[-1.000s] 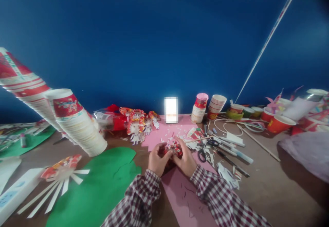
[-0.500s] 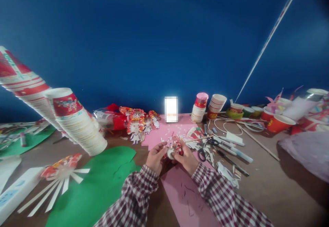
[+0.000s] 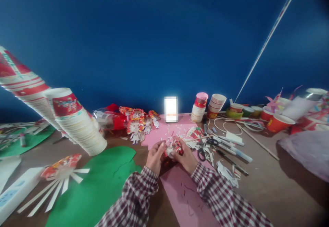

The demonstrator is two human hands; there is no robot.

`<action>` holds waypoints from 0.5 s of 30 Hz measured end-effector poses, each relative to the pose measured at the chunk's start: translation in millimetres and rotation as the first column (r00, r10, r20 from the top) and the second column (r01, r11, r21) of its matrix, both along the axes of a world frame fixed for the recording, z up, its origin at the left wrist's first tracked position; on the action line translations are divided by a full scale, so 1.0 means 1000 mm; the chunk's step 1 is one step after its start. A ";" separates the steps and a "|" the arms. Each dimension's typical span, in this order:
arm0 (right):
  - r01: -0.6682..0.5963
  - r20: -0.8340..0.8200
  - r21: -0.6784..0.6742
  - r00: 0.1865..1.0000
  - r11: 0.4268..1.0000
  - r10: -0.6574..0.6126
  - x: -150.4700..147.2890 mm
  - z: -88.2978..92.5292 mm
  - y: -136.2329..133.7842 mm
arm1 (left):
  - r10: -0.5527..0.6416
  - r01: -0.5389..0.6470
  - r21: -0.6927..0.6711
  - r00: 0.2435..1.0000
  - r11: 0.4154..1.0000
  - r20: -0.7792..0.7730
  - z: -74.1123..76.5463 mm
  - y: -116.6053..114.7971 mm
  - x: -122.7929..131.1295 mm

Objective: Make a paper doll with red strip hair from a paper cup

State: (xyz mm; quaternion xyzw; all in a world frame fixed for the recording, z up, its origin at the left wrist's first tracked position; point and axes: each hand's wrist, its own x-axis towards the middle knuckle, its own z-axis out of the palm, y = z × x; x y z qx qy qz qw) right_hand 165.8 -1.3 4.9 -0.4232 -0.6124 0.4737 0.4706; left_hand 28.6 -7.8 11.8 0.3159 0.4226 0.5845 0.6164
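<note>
Small red-and-white curled-paper craft piece [image 3: 173, 148] is sitting between our hands. From the left, a tall stack of white paper cups [image 3: 82, 129] is standing near a green paper sheet [image 3: 95, 182]; our left hand [image 3: 154, 156] is meeting the piece's left edge, though we cannot tell whether it is pinching; our right hand [image 3: 188, 158] is clamping the right side; black-handled scissors [image 3: 202, 154] are lying just beside it.

Your sleeves [image 3: 137, 191] carry a maroon-and-white check; the paper piece [image 3: 172, 149] you hold mixes red and white. Toward the brown table's [image 3: 262, 196] near edge you have a green sheet [image 3: 95, 182] and a dark-marked pink sheet [image 3: 190, 194]. Past its back edge, the wall [image 3: 128, 42] is blue.
</note>
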 end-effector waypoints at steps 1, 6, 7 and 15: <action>0.018 0.039 0.049 0.999 0.999 -0.020 0.000 0.001 0.000 | 0.029 -0.024 0.046 0.995 0.999 -0.097 -0.001 0.000 0.000; 0.069 0.131 0.151 0.987 0.986 -0.089 0.000 0.003 -0.002 | 0.128 -0.065 0.169 0.911 0.983 -0.391 -0.009 0.001 -0.001; 0.077 0.139 0.153 0.985 0.985 -0.099 -0.001 0.002 -0.002 | 0.128 -0.067 0.165 0.911 0.984 -0.393 -0.011 0.001 -0.001; 0.049 0.124 0.134 0.990 0.990 -0.066 0.000 -0.005 0.000 | 0.030 -0.020 0.056 0.983 0.998 -0.181 -0.013 0.002 0.001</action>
